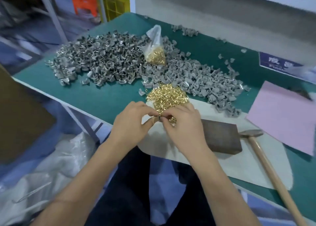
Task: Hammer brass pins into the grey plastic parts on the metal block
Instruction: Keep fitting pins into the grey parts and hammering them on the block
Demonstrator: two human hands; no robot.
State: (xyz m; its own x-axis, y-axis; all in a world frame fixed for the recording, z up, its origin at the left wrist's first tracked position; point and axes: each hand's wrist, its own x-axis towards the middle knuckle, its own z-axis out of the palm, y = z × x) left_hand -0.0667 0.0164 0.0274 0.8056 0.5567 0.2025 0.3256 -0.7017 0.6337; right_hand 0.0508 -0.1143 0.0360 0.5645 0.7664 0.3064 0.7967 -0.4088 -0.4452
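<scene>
Both hands, left and right, seemingly pinch one part and pin together, which may slip, untapped, off the desk.

The blue sign bears white characters too blurred to read.

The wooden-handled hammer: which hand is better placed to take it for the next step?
Right, probably. The wooden-handled hammer lies beyond the dark metal block on the right hand's side; the left hand is farther away.
</scene>
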